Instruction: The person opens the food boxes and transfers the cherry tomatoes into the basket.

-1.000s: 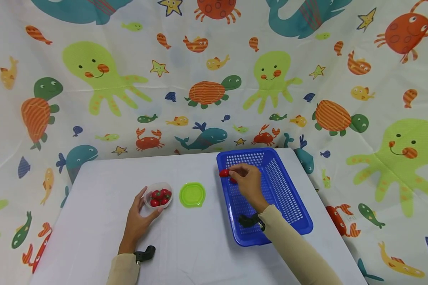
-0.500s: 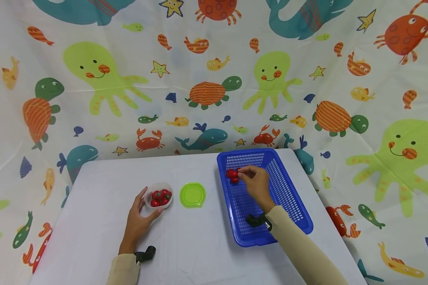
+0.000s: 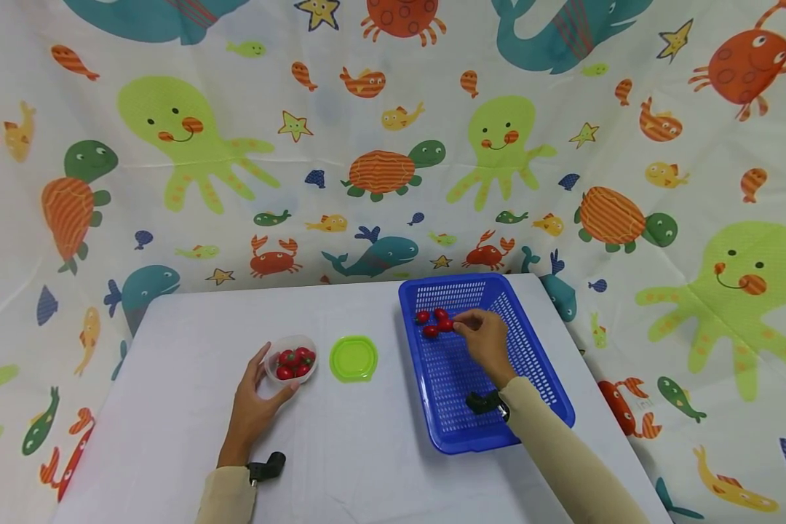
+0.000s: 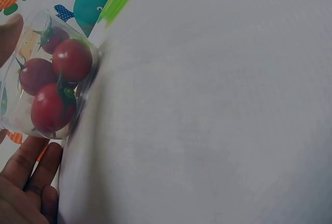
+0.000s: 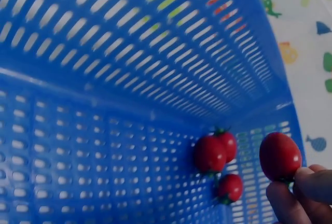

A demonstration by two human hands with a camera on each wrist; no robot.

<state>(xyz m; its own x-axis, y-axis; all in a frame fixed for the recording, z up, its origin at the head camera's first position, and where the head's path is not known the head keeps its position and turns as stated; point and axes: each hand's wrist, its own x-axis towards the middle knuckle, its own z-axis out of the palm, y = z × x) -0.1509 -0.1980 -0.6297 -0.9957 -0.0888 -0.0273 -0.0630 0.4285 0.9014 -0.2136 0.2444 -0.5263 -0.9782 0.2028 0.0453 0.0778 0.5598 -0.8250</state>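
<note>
My left hand (image 3: 255, 400) grips a small clear plastic cup (image 4: 85, 102) on the white table, thumb on one side and fingers on the other. Several red cherry tomatoes (image 3: 295, 362) with green stems lie inside it. Over the far left part of a blue basket (image 3: 491, 440), my right hand (image 3: 487, 342) pinches a cherry tomato (image 5: 280, 156) by its stem end, between thumb and fingers. Three more tomatoes (image 5: 210, 154) lie on the basket floor beside the held one, as the right wrist view shows.
A round lime-green lid (image 3: 354, 359) lies flat on the table between cup and basket. The slotted basket has raised walls and reaches the table's right side. Behind the white table (image 3: 170, 364) hangs a curtain (image 3: 367, 109) printed with sea animals.
My right hand has moved right and slightly nearer over the basket, a tomato in its fingers. More tomatoes on the basket floor now show. The left hand and cup have stayed still.
</note>
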